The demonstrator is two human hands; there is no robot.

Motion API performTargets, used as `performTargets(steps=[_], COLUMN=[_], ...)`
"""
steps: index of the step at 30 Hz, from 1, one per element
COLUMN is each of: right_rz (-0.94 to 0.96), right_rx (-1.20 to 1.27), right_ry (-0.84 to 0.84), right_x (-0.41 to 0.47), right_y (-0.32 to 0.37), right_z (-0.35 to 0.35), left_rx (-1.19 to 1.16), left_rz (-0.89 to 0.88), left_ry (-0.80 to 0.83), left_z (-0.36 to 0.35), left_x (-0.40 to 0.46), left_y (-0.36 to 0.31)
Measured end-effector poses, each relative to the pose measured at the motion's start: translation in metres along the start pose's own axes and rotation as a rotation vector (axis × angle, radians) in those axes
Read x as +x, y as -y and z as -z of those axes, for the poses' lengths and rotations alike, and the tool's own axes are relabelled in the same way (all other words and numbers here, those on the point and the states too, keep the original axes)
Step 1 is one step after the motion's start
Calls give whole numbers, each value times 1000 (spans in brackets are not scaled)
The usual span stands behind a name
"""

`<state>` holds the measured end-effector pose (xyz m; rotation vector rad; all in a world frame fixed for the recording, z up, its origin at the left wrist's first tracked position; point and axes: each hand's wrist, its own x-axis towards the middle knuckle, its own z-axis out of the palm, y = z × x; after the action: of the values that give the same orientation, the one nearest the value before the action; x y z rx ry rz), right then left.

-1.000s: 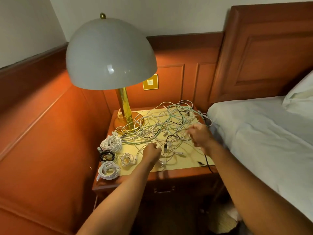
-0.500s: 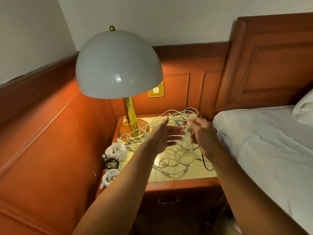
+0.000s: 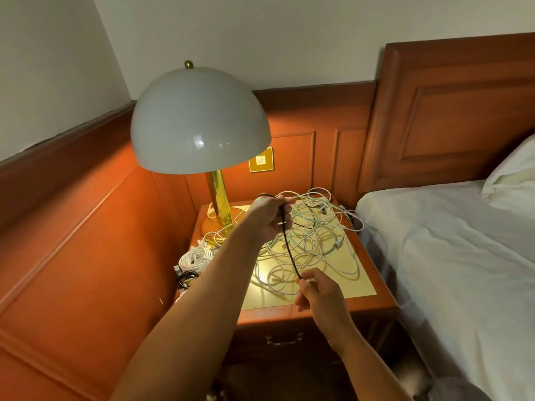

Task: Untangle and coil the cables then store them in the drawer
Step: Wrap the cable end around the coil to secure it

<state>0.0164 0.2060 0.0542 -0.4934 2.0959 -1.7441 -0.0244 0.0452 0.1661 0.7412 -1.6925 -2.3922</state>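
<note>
Left hand [image 3: 269, 217] raised, fist gripping black cable [image 3: 289, 250]; right hand [image 3: 317, 293] lower (nearer camera), pinching its end.

Glossy dome lampshade [image 3: 199, 123] on a polished brass stem [image 3: 218, 195]; varnished wood surface [image 3: 373, 302]; smooth plastic-sheathed cables [image 3: 312, 247]; matt cloth bed sheet [image 3: 451, 241].

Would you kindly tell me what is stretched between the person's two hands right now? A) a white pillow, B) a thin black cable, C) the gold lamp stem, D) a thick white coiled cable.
B: a thin black cable runs taut from the left hand, which grips it above the tangle of white cables, down to the right hand, which pinches its lower end.
</note>
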Motion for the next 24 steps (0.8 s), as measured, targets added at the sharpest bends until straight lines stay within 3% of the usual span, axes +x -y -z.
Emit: performTargets(steps=[3,9,14,17,24], right_rz=[-6,6,10,14,-18], right_rx=[8,284,370,333,388], right_ry=[24,118,145,106,81], right_x=[0,8,10,6,-8], right_y=[5,33,41,29,13], right_z=[0,-8,-23,-31,-46], left_rx=[34,-23,115,222,100], left_rz=[-20,-73,-121,-73,122], left_ry=[13,92,14,-84,-179], left_z=[2,0,6,17,48], left_x=[-7,-24,-42,-47,-47], left_y=[-1,4,12,16,25])
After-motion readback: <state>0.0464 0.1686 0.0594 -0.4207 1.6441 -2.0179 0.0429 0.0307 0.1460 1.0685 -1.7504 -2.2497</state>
